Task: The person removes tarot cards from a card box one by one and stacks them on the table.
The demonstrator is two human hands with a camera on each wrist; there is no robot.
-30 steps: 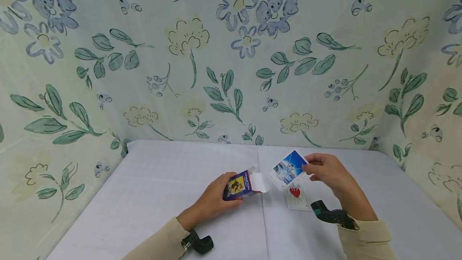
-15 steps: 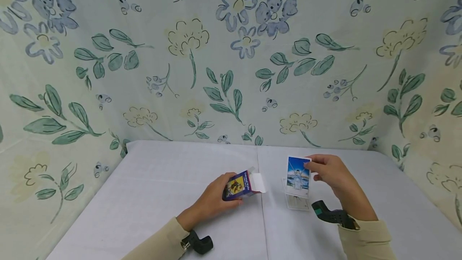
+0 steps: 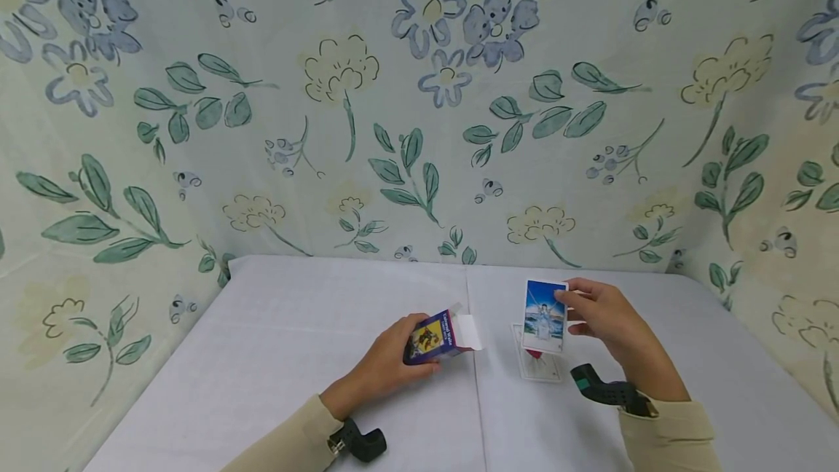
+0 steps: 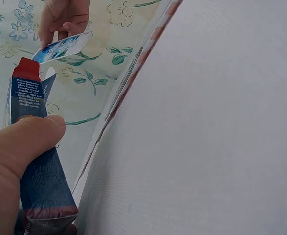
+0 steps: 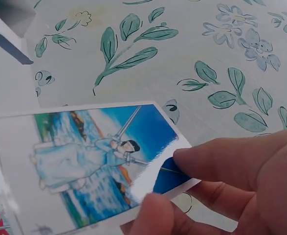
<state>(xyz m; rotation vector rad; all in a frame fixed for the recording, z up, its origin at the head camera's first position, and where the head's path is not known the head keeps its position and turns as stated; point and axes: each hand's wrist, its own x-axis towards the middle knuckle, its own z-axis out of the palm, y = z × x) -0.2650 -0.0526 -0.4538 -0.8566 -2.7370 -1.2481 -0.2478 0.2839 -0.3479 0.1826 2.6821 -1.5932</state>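
My left hand grips a dark blue card box with a yellow picture panel; its white end flap stands open toward the right. In the left wrist view the thumb lies across the box's narrow side, and a red flap shows at its end. My right hand pinches a tarot card by its upper right edge. The card shows a figure in a pale robe with two crossed swords over blue water. Beneath it, partly covered, lies another tarot card with a red heart. Whether more cards lie under that one, I cannot tell.
A white cloth covers the table, with a fold line running down its middle. Behind and at the sides hangs a floral curtain. A black wrist camera mount sits at the left sleeve, another mount at the right.
My right hand has turned the swords card from slanted to nearly upright and brought it over the heart card, then shifted it slightly up and right. The left hand and box stay put.
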